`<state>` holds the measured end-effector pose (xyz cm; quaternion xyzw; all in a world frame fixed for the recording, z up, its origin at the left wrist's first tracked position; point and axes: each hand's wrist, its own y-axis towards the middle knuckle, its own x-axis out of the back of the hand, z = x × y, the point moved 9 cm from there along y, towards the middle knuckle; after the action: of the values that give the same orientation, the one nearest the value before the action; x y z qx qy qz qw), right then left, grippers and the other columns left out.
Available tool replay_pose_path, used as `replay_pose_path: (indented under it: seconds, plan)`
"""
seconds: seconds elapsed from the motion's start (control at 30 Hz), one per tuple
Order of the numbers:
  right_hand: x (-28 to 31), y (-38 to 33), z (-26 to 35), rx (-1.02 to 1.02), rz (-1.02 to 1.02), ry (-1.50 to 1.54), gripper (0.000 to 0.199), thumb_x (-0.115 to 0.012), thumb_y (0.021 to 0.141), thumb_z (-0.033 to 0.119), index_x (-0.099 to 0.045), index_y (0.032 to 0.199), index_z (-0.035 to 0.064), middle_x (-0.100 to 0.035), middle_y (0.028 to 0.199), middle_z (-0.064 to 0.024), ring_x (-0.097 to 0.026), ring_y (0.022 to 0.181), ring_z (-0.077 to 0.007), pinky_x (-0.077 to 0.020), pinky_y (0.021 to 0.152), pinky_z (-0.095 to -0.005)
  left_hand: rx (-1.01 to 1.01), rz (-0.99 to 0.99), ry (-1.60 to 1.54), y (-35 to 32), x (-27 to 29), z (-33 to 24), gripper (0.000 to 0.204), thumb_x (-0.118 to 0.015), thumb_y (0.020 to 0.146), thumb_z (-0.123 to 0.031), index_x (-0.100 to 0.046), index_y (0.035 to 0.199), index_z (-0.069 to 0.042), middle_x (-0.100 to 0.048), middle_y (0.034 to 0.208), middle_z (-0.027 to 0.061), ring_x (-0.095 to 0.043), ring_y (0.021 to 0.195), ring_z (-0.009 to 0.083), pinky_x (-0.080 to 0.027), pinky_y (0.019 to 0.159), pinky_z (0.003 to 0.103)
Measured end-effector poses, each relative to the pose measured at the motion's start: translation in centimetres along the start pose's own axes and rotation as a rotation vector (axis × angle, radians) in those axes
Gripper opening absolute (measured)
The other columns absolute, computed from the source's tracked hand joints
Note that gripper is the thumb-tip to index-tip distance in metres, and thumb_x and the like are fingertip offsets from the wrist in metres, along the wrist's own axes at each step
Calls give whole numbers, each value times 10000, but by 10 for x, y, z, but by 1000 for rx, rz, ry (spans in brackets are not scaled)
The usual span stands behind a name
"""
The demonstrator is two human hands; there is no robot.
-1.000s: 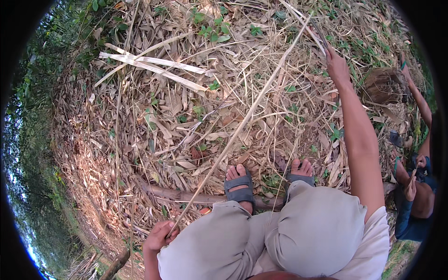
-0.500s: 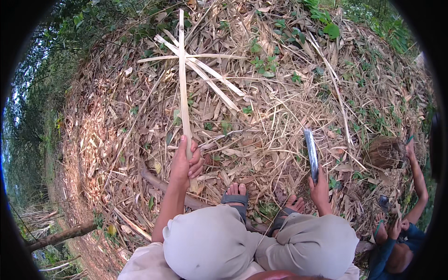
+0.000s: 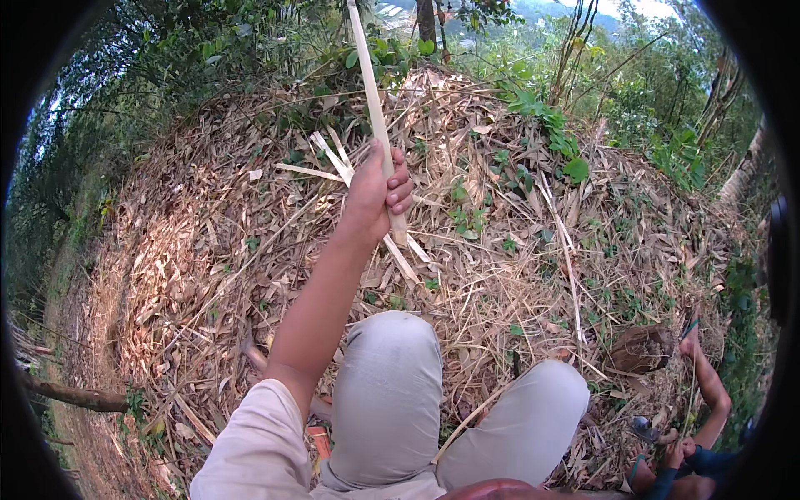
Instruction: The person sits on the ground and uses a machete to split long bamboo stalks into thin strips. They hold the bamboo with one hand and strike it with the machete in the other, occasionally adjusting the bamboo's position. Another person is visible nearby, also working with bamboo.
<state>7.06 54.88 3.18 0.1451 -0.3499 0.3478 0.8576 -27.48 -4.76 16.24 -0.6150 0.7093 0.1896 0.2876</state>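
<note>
My left hand (image 3: pixel 382 190) is stretched out ahead, its fingers wrapped round the lower part of a long, pale split-bamboo strip (image 3: pixel 372 87). The strip points up and away, its far end reaching the top of the view and a short stub showing below my fist. Under and beyond that hand, several similar bamboo strips (image 3: pixel 400 258) lie crossed on the leaf litter, partly covered by my hand and forearm. My right hand is out of sight, and no knife can be made out. Between my bent knees a thin pale stick (image 3: pixel 475 418) slants upward.
Dry leaves and shavings (image 3: pixel 500 275) cover the ground. A stump (image 3: pixel 642 348) stands at the right, close to a co-worker's sandalled foot (image 3: pixel 689 333); the co-worker's hands (image 3: pixel 677 452) are low at the right edge. A branch (image 3: pixel 79 393) juts in at left. Trees and shrubs border the far side.
My left hand has moved forward and slightly right with the bamboo strip, now above the crossed strips. My right hand and its metal blade have dropped out of view. The view has tilted up.
</note>
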Motion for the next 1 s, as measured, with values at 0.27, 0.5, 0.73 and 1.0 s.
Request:
replay_pose_path:
  seconds: [0.27,0.5,0.73,1.0]
  plan:
    - [101,62,94,-18,-29,227,644,-663,886,114,-352,1443,29,-636,1046,-257,-647,870,-408,-520,760,-442,93,-31,-131,57,-37,98,446,-305,1047,-516,-448,908,-116,-305,568,-48,-284,406,77,-260,358,239]
    - [123,-41,32,-320,163,311,619,-664,883,101,-371,1424,32,-643,1031,-244,-654,860,-396,-525,749,-438,222,-264,-160,73,29,189,452,-277,1053,-509,-446,898,-120,-280,557,-50,-266,406,77,-241,356,239]
    - [164,-148,-25,-632,238,396,595,-666,879,88,-390,1404,35,-650,1017,-231,-661,850,-384,-531,739,-434,257,-276,-75,88,37,193,453,-302,1048,-507,-448,887,-110,-287,553,-57,-273,396,72,-235,352,236]
    - [136,-168,-40,-752,288,452,568,-667,876,74,-412,1381,39,-658,1001,-215,-668,838,-371,-537,726,-430,334,-281,-219,93,45,197,440,-294,1054,-485,-445,877,-111,-291,550,-56,-270,396,72,-233,350,233]
